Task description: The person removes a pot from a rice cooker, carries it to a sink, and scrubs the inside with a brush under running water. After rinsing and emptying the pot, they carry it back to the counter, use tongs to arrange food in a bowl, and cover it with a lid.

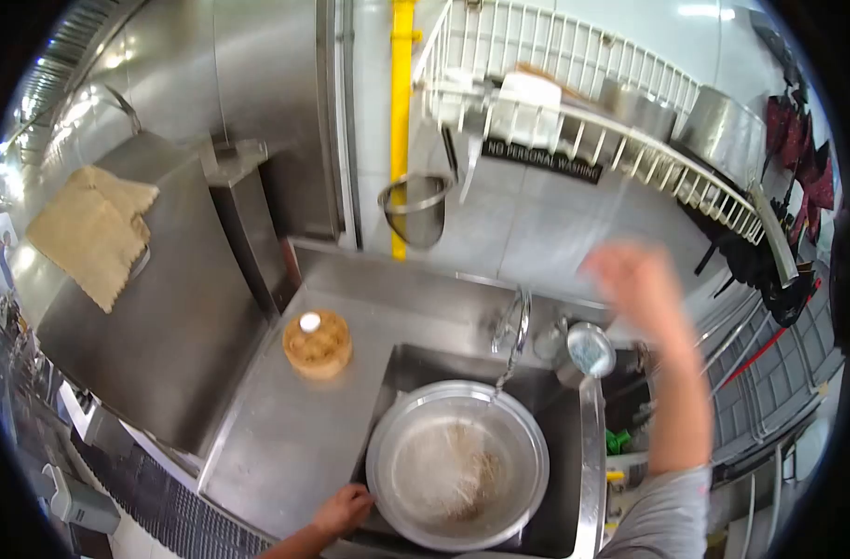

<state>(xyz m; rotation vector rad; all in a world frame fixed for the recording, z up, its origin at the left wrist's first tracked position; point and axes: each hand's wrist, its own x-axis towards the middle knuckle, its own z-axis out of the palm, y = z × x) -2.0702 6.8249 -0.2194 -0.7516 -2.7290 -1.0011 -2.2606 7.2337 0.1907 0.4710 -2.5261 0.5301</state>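
A large round metal bowl (pixel 385 508) sits in the sink, holding water and a clump of thin pale strands (pixel 481 475). Over its back rim, water runs from the faucet (pixel 521 321). My left hand (pixel 344 511) is at the bowl's left rim, fingers curled against the edge. Raised above the sink's right side, my right hand (pixel 634 279) is smeared by motion, so its fingers do not show clearly. Below it stands a metal container (pixel 590 352) with something bluish inside.
On the left drainboard (pixel 285 438) rests a round tan container (pixel 318 347) with a white knob. A strainer (pixel 415 210) hangs on the wall beside a yellow pipe (pixel 402 102). Pots fill the white wire rack (pixel 592 112) above. A tan cloth (pixel 94 228) drapes over the steel cabinet at left.
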